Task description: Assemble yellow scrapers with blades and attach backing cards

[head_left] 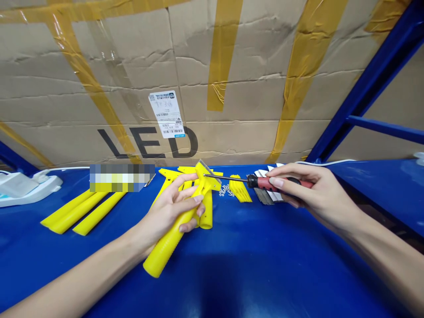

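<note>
My left hand [180,201] is closed round a yellow scraper [168,240], its handle slanting down to the left and a metal blade at the head. In my right hand [308,185] is a screwdriver [285,184] with a red and black handle. Its shaft points left and the tip meets the scraper's head, near a screw hole. Behind my left hand lie more yellow scraper handles [207,212]. Between the hands are small silver screws [225,191], a pile of flat yellow plates [240,187], and a stack of blades [264,195] with white paper pieces, partly behind the screwdriver.
Several yellow scrapers [77,212] lie at the left, their heads blurred out. A white power strip [33,190] sits at the far left on the blue table [265,260]. A large taped cardboard box [258,57] stands behind, with a blue metal frame [364,88] at the right.
</note>
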Demonstrator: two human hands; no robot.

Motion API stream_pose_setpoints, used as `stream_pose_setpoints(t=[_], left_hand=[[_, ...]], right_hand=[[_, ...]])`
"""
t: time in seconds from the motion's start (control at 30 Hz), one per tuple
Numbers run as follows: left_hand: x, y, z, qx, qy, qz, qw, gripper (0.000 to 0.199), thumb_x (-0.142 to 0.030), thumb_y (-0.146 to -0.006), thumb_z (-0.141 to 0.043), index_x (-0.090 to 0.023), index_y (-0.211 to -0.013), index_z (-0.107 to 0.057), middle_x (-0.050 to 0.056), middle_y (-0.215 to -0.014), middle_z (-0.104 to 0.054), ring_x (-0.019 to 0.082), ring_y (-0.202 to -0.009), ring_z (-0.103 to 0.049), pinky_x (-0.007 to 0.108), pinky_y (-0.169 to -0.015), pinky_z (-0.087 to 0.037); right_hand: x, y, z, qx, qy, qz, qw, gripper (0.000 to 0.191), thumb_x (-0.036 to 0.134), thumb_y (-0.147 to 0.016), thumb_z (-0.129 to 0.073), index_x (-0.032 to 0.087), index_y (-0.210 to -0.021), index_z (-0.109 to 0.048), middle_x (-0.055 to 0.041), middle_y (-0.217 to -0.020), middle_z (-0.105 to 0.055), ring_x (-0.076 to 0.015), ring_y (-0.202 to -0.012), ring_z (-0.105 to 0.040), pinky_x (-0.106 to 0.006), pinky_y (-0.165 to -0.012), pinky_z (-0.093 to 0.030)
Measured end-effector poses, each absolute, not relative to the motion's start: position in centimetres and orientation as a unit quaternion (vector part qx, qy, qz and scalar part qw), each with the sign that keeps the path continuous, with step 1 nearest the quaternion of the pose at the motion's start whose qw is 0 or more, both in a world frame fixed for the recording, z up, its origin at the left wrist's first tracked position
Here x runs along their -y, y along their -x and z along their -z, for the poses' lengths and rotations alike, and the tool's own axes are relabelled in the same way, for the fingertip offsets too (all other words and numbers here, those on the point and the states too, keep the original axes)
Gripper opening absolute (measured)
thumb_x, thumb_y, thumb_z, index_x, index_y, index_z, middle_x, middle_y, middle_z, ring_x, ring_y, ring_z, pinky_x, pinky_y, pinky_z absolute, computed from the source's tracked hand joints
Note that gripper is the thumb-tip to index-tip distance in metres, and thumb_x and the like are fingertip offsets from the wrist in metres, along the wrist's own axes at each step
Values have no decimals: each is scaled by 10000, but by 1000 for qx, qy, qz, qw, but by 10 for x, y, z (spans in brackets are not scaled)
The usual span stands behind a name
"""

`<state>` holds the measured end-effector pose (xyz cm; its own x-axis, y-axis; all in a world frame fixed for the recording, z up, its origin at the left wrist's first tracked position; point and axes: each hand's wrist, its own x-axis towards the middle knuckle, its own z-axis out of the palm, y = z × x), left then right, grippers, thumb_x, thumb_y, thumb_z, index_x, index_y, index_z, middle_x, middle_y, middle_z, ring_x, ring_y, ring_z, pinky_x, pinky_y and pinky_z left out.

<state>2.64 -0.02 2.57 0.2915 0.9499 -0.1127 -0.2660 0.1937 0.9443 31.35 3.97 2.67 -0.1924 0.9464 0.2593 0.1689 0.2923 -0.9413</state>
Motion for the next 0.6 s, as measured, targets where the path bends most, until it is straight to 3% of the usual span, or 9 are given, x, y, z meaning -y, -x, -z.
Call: stream_pose_setpoints(t=[0.13, 0.23, 0.3, 0.4, 0.5, 0.53, 0.6], left_hand=[[2, -28, -28, -396, -447, -474, 647, 416, -213, -856, -752, -249, -1183, -497, -24, -689, -613, 42, -403, -463, 120, -374, -311], [3, -27, -31, -403, -466, -491, 615, 412, -209, -863, -745, -252, -1195, -505, -23, -708, -626, 44, -424, -470, 133, -401, -361], [4, -27, -32, -411, -476, -502, 594, 423, -197, -867, -738, -254, -1218, -508, -17, -725, -635, 50, -447, -479, 142, -419, -387], [5, -29, -32, -422, -482, -506, 577, 449, -190, -869, -734, -254, -1246, -499, -11, -735, -634, 69, -491, -495, 147, -427, -397], [6, -31, -31, -424, -493, -495, 577, 442, -207, -874, -728, -256, -1243, -490, -16, -723, -629, 71, -474, -480, 154, -417, -386], [5, -31, -31, -424, -496, -494, 575, 441, -216, -873, -730, -258, -1241, -491, -17, -723, -630, 70, -467, -478, 156, -414, -382], [4, -29, -31, -427, -498, -500, 565, 449, -227, -864, -741, -259, -1240, -497, -15, -731, -634, 69, -458, -479, 163, -413, -382]], right_hand=[[-36, -316, -31, 693, 425, -358, 459, 256, 420, -787, -811, 250, -970, -758, -68, -978, -786, -201, -732, -706, -266, -512, -520], [-36, -321, -34, 733, 407, -327, 435, 377, 380, -789, -813, 276, -1125, -676, -60, -1084, -741, -228, -854, -730, -282, -594, -577], [-37, -323, -35, 738, 393, -332, 435, 381, 370, -810, -796, 276, -1137, -622, -54, -1056, -724, -212, -803, -723, -286, -577, -575], [-37, -317, -35, 701, 391, -354, 480, 277, 412, -864, -745, 257, -1018, -576, -9, -782, -698, -169, -612, -678, -286, -523, -550], [-38, -311, -33, 671, 437, -344, 491, 281, 520, -964, -578, 246, -927, -529, 61, -518, -549, -103, -344, -488, -244, -348, -377], [-38, -310, -32, 672, 449, -342, 479, 311, 545, -988, -515, 241, -921, -525, 67, -508, -527, -86, -312, -434, -240, -325, -326], [-38, -310, -30, 682, 436, -376, 451, 311, 540, -1004, -479, 235, -975, -530, 51, -577, -559, -93, -366, -478, -244, -359, -360]])
